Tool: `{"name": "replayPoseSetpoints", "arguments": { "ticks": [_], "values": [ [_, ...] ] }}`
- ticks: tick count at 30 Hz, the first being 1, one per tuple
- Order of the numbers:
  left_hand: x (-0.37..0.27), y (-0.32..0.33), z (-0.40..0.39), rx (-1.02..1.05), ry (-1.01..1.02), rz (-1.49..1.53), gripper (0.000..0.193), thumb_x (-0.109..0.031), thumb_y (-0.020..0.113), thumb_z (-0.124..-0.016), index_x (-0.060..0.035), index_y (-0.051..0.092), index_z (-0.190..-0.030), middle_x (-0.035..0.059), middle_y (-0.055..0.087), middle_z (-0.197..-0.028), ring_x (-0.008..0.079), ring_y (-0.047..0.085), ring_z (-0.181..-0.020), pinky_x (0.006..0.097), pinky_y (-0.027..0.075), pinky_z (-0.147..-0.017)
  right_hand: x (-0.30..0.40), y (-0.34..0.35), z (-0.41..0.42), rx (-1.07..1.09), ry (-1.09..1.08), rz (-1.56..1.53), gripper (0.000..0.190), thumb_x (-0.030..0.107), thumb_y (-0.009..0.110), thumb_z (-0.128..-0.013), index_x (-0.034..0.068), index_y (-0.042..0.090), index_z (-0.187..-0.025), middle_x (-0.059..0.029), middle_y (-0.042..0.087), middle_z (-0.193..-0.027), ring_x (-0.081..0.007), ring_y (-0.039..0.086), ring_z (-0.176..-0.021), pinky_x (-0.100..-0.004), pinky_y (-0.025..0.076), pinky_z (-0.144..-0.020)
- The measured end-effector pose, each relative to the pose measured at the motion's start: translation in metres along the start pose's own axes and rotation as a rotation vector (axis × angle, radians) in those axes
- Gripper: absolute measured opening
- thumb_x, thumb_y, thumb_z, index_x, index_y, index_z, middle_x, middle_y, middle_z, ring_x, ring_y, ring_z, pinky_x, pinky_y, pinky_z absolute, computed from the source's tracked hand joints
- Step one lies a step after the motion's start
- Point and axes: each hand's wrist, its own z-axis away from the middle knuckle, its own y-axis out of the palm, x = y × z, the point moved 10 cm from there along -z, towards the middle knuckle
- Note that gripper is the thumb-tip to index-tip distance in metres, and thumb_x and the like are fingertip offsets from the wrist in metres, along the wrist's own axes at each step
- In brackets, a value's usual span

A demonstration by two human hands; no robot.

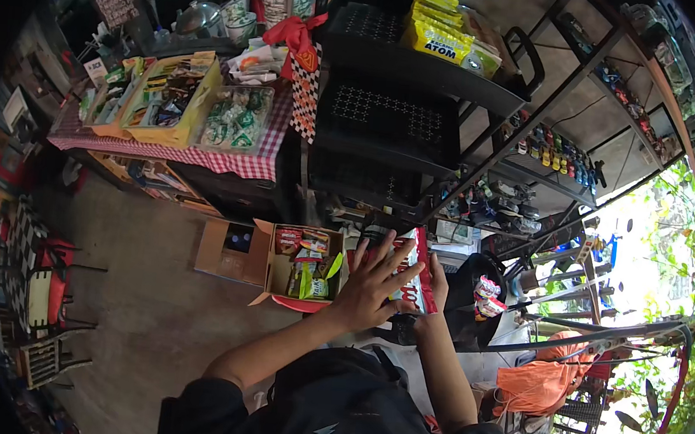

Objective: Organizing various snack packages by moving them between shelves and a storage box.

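Note:
A red and white snack packet (410,292) is in front of my chest. My right hand (437,287) grips it along its right side, the fingers partly hidden behind it. Across its front lies my left hand (373,281), palm down with fingers spread, covering much of the printing. To the left stands an open cardboard box (270,260), its flap (236,254) folded outward. Inside are several snack packets, among them a green one (315,283) and a red one (288,241). Right of my hands, small pink and white packets (489,301) rest on a black surface.
Ahead is a black tiered cart (391,75) with yellow snack packs (440,39) on top. A metal rack (517,123) holding toy vehicles rises at the right. At left, a table with a red checked cloth (253,162) bears a yellow sachet box (178,136).

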Motion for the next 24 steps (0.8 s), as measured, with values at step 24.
{"name": "replayPoseSetpoints", "arguments": {
  "ticks": [24],
  "values": [
    [0.011,0.105,-0.009,-0.080,-0.632,1.091,0.049,-0.040,0.039,-0.097,-0.0111,0.043,-0.137,0.0115,0.039,-0.143,0.0266,0.039,-0.131,0.0372,0.031,-0.107,0.066,-0.005,0.094,-0.012,-0.805,1.058,0.070,0.041,0.046,-0.086,0.004,0.029,-0.144,-0.0187,0.025,-0.150,-0.0333,0.020,-0.141,-0.0433,0.014,-0.112]
  ]
}}
